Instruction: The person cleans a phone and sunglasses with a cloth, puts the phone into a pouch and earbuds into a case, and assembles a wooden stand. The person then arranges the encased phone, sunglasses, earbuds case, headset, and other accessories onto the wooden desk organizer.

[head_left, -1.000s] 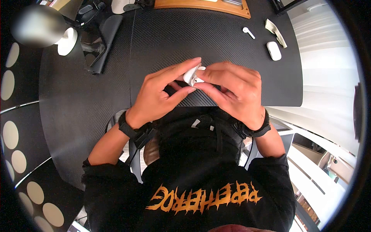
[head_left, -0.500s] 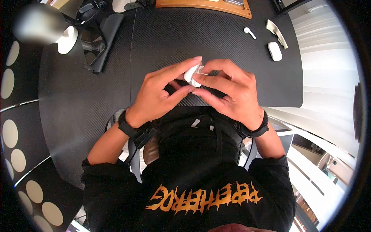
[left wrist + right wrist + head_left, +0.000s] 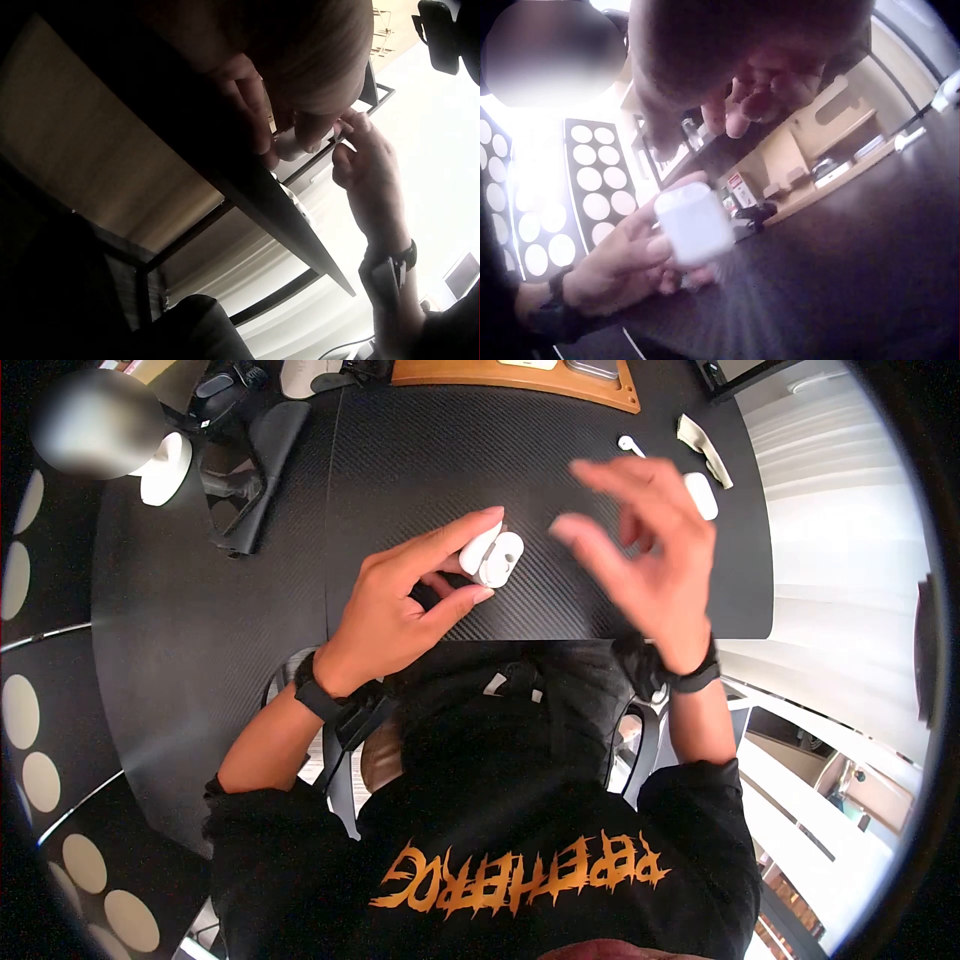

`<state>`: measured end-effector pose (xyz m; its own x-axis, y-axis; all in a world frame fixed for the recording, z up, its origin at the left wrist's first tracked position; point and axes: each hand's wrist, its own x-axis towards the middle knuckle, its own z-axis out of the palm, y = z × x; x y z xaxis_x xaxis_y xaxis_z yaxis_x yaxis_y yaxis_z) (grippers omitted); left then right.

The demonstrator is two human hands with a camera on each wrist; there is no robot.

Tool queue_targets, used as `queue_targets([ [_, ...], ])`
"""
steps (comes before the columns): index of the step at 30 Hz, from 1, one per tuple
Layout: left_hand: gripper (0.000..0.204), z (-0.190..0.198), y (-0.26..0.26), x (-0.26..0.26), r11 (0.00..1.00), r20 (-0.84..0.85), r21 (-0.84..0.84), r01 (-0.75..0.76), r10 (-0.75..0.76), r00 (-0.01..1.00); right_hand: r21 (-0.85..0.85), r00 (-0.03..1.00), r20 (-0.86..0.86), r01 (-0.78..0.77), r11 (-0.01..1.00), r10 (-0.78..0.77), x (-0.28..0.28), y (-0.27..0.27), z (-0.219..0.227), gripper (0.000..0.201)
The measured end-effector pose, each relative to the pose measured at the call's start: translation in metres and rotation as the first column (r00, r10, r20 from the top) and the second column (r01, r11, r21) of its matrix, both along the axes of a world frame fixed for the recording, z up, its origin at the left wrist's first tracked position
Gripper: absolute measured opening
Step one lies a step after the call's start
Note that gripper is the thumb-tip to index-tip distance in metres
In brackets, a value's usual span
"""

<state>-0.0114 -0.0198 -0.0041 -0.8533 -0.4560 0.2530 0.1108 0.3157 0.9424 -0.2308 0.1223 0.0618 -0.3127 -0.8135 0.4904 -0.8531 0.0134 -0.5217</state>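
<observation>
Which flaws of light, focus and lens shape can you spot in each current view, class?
Head view: wide-angle bowing, black corners, right hand slightly blurred. Left wrist view: strong backlight, left hand in deep shadow, glaring white background. Right wrist view: overexposed glare at left, pale streaks over the dark desk, white case soft-edged.

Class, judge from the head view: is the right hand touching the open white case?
No; the left hand holds the white case, and dark desk shows between that and the right hand.
</observation>
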Motion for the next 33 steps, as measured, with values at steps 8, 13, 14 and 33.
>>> queue_targets([
  [8,0.072,-0.001,-0.002,-0.002,1.000,-0.014,-0.006,0.006,-0.006,1.000,0.278,0.940,-0.260,0.292,0.915,-0.220,-0.099,-0.011,-0.042,0.030],
  [13,0.072,0.001,-0.001,-0.001,1.000,-0.007,-0.011,0.003,-0.003,1.000,0.271,0.974,-0.150,0.204,0.941,-0.168,-0.087,-0.015,-0.034,0.024],
  [14,0.072,0.001,-0.002,-0.002,1.000,-0.006,-0.011,0.002,-0.003,1.000,0.295,0.985,-0.063,0.170,0.940,-0.158,-0.077,-0.016,-0.026,0.022],
  [33,0.069,0.005,-0.001,0.000,0.999,0.002,-0.037,0.006,-0.006,1.000,-0.018,0.935,0.311,-0.174,0.985,0.171,0.018,-0.022,-0.011,0.027],
])
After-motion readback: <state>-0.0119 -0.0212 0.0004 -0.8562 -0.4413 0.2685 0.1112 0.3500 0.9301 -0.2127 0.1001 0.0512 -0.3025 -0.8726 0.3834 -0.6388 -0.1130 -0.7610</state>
